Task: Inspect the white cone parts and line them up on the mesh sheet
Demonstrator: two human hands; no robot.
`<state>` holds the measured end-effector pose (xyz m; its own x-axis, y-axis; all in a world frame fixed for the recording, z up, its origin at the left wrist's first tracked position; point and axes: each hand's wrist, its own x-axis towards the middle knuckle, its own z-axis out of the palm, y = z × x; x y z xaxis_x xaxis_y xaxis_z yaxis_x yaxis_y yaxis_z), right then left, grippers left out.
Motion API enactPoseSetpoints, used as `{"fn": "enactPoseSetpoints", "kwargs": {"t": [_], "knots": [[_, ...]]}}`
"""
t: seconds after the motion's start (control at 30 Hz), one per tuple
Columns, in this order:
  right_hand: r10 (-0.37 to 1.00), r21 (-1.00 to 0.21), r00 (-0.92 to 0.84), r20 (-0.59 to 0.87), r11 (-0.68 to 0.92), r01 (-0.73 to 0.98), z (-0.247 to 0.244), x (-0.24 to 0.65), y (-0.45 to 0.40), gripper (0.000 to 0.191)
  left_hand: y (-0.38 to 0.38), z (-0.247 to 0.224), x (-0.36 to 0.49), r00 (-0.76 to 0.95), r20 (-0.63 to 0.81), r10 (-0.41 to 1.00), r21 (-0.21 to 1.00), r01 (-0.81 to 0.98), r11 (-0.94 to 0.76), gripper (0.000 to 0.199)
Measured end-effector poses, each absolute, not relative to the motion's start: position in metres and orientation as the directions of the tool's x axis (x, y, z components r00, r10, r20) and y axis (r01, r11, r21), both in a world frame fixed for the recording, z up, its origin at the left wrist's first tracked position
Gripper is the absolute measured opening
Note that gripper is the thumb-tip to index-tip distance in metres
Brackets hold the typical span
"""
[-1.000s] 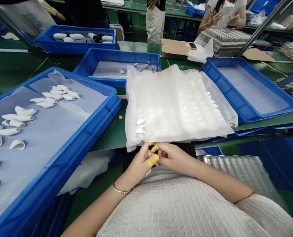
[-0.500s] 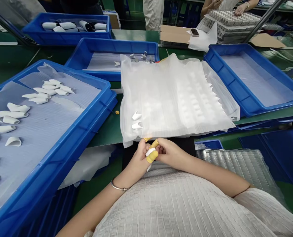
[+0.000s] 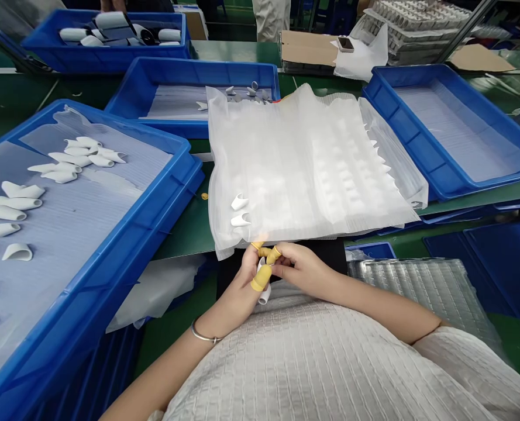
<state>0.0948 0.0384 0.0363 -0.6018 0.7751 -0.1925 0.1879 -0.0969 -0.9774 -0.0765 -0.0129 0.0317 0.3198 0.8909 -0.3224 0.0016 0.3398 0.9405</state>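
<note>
My left hand (image 3: pixel 247 277), with yellow finger cots, is closed around a small white tube-like piece (image 3: pixel 264 295) whose open round end sticks out below the thumb. Against the upper part of this piece, my right hand (image 3: pixel 298 262) has its fingers bent and pinched, a yellow cot on one fingertip. Fingers partly cover the piece, so its full shape is hidden. Just beyond my hands lies a white translucent sheet (image 3: pixel 268 158) with two similar white pieces (image 3: pixel 241 220) at its near left corner.
On the left, a blue tray (image 3: pixel 123 234) holds several white slant-cut tubes (image 3: pixel 69 169). More blue trays stand behind (image 3: pixel 193 70) and at right (image 3: pixel 444 140). A clear plastic tray (image 3: pixel 422 292) is low on the right. A phone (image 3: pixel 345 44) lies at the back.
The white piece has turned between my hands, and its round end now shows below my left thumb. A person's hand has appeared at the back left bin, where a white piece is raised.
</note>
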Motion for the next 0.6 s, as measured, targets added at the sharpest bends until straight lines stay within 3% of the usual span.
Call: {"fn": "enactPoseSetpoints", "kwargs": {"t": [0.1,0.17,0.4,0.53,0.6], "knots": [[0.769,-0.941,-0.554,-0.32,-0.327,0.09,0.032,0.099,0.044,0.011,-0.014,0.025,-0.081,0.314,-0.296,0.902,0.949,-0.009,0.315,0.066],[0.789,-0.926,-0.499,-0.359,-0.369,0.083,0.032,0.102,0.047,0.013,-0.015,0.018,-0.084,0.281,-0.279,0.918,0.959,0.024,0.284,0.068],[0.782,-0.928,-0.524,-0.338,-0.37,0.046,0.031,0.104,0.05,0.016,-0.017,0.01,-0.085,0.191,-0.296,0.936,0.937,0.246,0.246,0.036],[0.804,-0.944,-0.512,-0.301,-0.326,0.042,0.025,0.1,0.047,0.022,-0.013,0.014,-0.081,0.187,-0.282,0.941,0.934,0.278,0.224,0.032],[0.828,-0.959,-0.486,-0.281,-0.255,0.119,0.023,0.099,0.044,0.024,-0.011,0.016,-0.08,0.172,-0.276,0.946,0.926,0.312,0.213,0.029]]}}
